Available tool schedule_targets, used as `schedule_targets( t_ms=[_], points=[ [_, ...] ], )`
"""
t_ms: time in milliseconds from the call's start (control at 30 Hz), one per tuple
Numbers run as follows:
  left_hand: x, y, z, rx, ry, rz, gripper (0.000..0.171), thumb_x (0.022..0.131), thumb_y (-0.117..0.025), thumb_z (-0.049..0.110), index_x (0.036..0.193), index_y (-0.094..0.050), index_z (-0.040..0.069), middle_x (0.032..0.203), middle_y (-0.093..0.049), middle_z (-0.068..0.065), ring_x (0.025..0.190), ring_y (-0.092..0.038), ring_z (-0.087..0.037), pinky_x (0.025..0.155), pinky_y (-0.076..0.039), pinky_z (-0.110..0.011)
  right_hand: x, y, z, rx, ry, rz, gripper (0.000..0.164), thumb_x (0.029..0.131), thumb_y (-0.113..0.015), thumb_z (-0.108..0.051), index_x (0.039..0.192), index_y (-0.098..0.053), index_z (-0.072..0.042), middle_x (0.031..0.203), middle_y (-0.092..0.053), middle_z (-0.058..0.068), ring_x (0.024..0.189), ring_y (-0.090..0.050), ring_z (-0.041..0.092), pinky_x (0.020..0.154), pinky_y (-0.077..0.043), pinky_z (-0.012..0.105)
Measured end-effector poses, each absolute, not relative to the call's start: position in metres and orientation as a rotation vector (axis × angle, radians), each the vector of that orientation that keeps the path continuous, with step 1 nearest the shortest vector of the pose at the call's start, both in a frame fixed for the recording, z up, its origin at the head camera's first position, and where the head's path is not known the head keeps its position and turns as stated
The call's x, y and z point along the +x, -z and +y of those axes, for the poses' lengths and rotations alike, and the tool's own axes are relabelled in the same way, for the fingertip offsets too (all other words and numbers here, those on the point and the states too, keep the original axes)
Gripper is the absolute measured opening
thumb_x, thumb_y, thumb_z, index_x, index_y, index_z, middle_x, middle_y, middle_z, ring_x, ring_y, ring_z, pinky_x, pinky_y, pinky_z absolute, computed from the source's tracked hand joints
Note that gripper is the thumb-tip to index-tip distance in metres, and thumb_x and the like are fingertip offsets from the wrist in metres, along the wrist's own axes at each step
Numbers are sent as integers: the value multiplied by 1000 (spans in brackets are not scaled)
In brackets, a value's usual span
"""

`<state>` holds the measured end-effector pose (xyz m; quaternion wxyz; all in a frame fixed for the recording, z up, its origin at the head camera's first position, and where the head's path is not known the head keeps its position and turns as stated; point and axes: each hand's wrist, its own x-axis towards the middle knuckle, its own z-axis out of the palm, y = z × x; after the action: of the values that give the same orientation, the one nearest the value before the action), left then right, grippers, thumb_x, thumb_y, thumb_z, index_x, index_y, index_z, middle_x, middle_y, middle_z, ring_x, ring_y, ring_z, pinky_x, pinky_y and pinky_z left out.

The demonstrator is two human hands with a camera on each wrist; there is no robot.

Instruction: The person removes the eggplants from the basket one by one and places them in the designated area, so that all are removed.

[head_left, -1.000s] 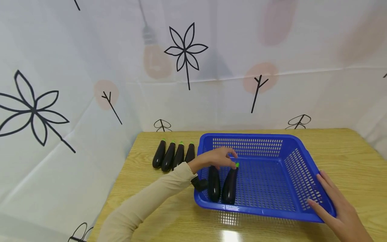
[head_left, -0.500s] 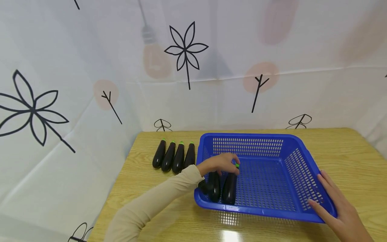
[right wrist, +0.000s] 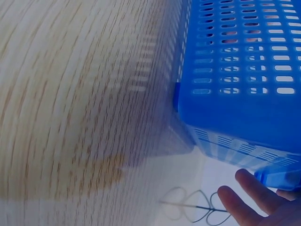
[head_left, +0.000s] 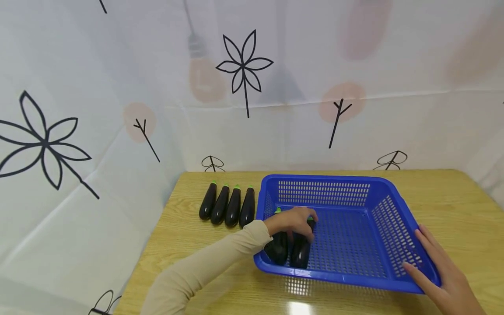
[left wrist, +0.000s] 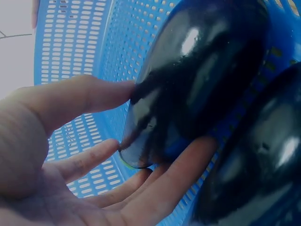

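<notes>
My left hand reaches into the blue plastic basket and holds an eggplant near its green stem end. In the left wrist view, the thumb lies on one side of this dark glossy eggplant and the fingers curl round the other. A second eggplant lies beside it to the left, partly hidden by my wrist. My right hand holds the basket's right rim, thumb inside and fingers outside. The right wrist view catches its fingers by the basket's outer wall.
Several eggplants lie in a row on the wooden table, left of the basket. A white patterned cloth hangs behind the table and along its left side.
My left hand has lowered onto the right-hand eggplant in the basket and closed round it; that eggplant's top has shifted slightly right. My right hand stays on the rim.
</notes>
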<state>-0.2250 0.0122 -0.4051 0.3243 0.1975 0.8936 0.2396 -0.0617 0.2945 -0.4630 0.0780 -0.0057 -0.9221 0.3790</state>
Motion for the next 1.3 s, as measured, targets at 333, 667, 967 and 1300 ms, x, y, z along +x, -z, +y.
schedule_targets(
  t_ms=[333, 667, 967, 1300],
  points=[
    [-221, 403, 9, 544, -664, 2319, 59, 72, -81, 5, 125, -56, 18, 118, -52, 0, 80, -58, -12, 49, -55, -33, -60, 466, 294, 11, -1129, -2733, 79, 94, -59, -24, 153, -8, -30, 157, 6, -8, 139, 1, 44, 98, -1, 73],
    [-225, 391, 0, 517, -791, 2288, 60, 74, -79, 4, 127, -55, 20, 127, -49, -4, 78, -58, -15, 50, -55, -34, -60, 466, 294, 0, -1132, -2733, 79, 94, -59, -25, 153, -8, -30, 157, 7, -9, 140, 3, 42, 99, 0, 72],
    [-225, 380, -11, 527, -899, 2255, 59, 74, -80, 4, 126, -56, 20, 135, -47, -4, 79, -60, -15, 50, -55, -35, -60, 467, 293, 14, -1125, -2713, 78, 93, -60, -23, 153, -9, -30, 156, 6, -13, 142, 5, 27, 101, 1, 69],
    [-228, 367, -28, 531, -1049, 2225, 60, 74, -80, 2, 125, -56, 22, 132, -47, -7, 75, -63, -18, 54, -56, -41, -61, 467, 293, 4, -1101, -2716, 78, 93, -60, -24, 153, -9, -29, 157, 5, -8, 142, 5, 31, 99, 1, 71]
  ],
)
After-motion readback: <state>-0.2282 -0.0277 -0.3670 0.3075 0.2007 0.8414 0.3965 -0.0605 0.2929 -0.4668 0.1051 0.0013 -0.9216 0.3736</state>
